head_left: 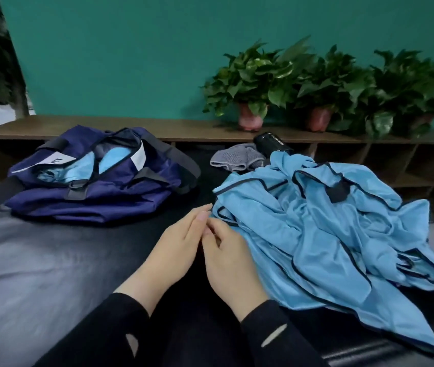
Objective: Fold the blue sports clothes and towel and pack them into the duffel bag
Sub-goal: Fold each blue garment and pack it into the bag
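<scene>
The fingers [200, 221] of the left hand [176, 245] are held straight and close together, pointing toward the light-blue sports clothes [324, 231]. The fingers of the right hand [226, 252] are loosely curled at the clothes' near edge; whether cloth is pinched cannot be told. Both hands are laid side by side, touching, with black sleeves [266, 329] behind. The clothes are heaped unfolded on the dark bed [38, 266]. The navy duffel bag [96, 176] is seen open at the left, blue fabric inside, and a grey towel [237, 160] lies behind the heap.
</scene>
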Action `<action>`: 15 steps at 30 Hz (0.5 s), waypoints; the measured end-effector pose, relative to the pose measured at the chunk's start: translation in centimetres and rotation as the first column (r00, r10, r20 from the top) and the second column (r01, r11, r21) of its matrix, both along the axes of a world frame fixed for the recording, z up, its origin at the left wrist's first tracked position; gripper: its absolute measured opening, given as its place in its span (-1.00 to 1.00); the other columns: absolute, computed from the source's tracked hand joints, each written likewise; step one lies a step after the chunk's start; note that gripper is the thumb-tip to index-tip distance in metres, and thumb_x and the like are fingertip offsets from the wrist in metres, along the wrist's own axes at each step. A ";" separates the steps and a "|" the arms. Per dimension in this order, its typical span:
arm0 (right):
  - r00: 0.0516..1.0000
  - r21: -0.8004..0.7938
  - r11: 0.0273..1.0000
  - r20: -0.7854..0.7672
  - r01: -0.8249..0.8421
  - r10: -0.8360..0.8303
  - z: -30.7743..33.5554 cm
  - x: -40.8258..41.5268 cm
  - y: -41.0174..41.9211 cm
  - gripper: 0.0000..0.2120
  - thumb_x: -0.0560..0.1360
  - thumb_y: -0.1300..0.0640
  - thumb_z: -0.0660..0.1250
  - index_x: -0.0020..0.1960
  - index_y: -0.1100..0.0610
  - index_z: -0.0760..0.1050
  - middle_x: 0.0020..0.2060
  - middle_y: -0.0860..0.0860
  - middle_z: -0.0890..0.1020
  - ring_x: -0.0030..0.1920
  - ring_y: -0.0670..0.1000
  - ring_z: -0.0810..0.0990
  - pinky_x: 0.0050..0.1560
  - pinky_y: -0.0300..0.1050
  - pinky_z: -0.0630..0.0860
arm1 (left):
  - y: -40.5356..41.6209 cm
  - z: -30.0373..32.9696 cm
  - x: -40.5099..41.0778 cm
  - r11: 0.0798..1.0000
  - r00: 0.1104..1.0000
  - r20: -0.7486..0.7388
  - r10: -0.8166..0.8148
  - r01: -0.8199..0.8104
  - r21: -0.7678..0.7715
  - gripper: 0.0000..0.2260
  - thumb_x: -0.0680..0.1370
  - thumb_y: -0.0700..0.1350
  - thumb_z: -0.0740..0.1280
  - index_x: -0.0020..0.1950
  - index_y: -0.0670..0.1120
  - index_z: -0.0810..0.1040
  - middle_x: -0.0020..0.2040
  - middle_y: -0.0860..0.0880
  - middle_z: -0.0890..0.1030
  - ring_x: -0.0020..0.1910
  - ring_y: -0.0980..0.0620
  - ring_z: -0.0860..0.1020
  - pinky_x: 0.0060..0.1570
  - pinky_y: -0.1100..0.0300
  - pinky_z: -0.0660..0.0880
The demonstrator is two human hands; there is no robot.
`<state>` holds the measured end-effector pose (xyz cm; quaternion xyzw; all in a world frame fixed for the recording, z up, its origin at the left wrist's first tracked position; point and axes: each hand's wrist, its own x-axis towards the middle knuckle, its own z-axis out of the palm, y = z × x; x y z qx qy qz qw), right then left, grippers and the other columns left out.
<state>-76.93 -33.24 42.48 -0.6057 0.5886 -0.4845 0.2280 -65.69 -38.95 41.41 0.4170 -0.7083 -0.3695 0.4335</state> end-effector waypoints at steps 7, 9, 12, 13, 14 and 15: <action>0.947 -0.180 0.975 -0.270 0.127 -0.173 2.0 -7.1 0.1 -0.68 0.66 0.03 0.25 0.38 0.06 0.52 0.30 -0.09 0.56 0.33 -0.09 0.46 0.39 -0.14 0.37 | 0.5 -0.3 -1.3 0.996 0.973 0.214 0.085 -0.078 -0.042 -0.71 0.69 0.11 0.15 0.39 0.26 0.46 0.22 0.36 0.58 0.26 0.43 0.47 0.28 0.41 0.35; 0.915 -0.148 0.972 -0.337 0.183 -0.223 2.3 -8.9 -0.5 -0.62 0.65 0.02 0.26 0.43 0.09 0.47 0.38 -0.05 0.49 0.41 -0.01 0.40 0.45 -0.05 0.31 | 0.3 -0.2 -2.1 0.984 0.951 0.261 0.166 -0.142 -0.106 -0.65 0.67 0.10 0.19 0.47 0.22 0.38 0.32 0.32 0.52 0.32 0.36 0.45 0.31 0.35 0.35; 0.901 -0.084 0.973 -0.369 0.214 -0.230 2.5 -10.8 -1.2 -0.55 0.65 -0.02 0.26 0.50 0.09 0.39 0.44 -0.02 0.43 0.44 0.03 0.35 0.46 -0.04 0.29 | 0.0 -0.6 -4.7 0.963 0.902 0.378 0.206 -0.120 -0.240 -0.50 0.64 0.05 0.30 0.57 0.14 0.26 0.52 0.23 0.32 0.48 0.24 0.29 0.49 0.16 0.25; 0.886 -0.045 0.976 -0.413 0.213 -0.212 2.4 -11.2 -1.4 -0.52 0.64 -0.04 0.28 0.51 0.08 0.37 0.45 -0.02 0.43 0.44 0.05 0.35 0.45 -0.03 0.30 | -0.3 -0.6 -5.7 0.965 0.901 0.385 0.201 -0.114 -0.237 -0.45 0.62 0.03 0.34 0.58 0.16 0.22 0.54 0.23 0.29 0.50 0.22 0.28 0.49 0.13 0.26; 0.865 0.005 0.977 -0.464 0.215 -0.188 2.1 -11.4 -1.5 -0.50 0.63 -0.06 0.29 0.51 0.07 0.38 0.43 -0.01 0.44 0.42 0.07 0.37 0.43 -0.02 0.32 | -0.7 -0.6 -6.5 0.966 0.899 0.389 0.202 -0.119 -0.228 -0.40 0.60 0.02 0.37 0.59 0.18 0.18 0.53 0.24 0.30 0.48 0.21 0.31 0.45 0.13 0.30; 0.847 0.048 0.975 -0.505 0.219 -0.166 1.7 -11.5 -1.6 -0.52 0.61 -0.07 0.31 0.48 0.07 0.41 0.38 0.01 0.47 0.38 0.08 0.40 0.39 -0.01 0.35 | -1.1 -0.5 -7.3 0.969 0.894 0.396 0.210 -0.136 -0.206 -0.36 0.59 0.00 0.38 0.59 0.20 0.15 0.48 0.25 0.34 0.42 0.19 0.37 0.36 0.16 0.36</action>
